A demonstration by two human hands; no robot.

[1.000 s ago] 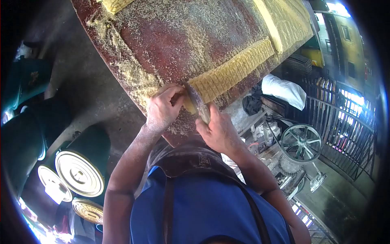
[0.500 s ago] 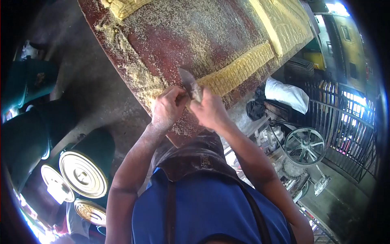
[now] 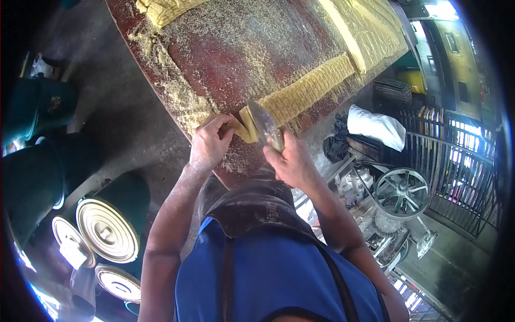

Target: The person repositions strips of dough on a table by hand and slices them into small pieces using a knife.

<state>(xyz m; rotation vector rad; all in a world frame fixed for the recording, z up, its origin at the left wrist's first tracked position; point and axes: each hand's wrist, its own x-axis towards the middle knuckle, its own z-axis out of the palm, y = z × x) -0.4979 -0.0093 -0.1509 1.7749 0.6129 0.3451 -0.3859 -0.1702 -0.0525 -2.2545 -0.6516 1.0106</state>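
My right hand (image 3: 295,163) is wrapped round the handle of a wide-bladed knife (image 3: 261,119). The blade stands at the near end of a long strip of yellow dough (image 3: 308,96), on the side toward me. Left of the blade, a narrow cut piece of dough (image 3: 249,124) lies beside it. My left hand (image 3: 211,142) is closed, thumb against fingertips, on a dough piece (image 3: 239,130) next to that cut. Its fingertips are partly hidden. Both hands are over the corner of the crumb-covered reddish table (image 3: 214,64).
A broad dough sheet (image 3: 375,35) lies at the table's far right, and another dough piece (image 3: 163,11) at the far left. Loose crumbs (image 3: 188,107) line the left edge. Lidded bins (image 3: 107,231) stand on the left; a machine with a wheel (image 3: 401,193) stands on the right.
The knife and my right hand have moved slightly right and down, away from my left hand. A cut dough piece now shows between them. My left hand has shifted slightly left.
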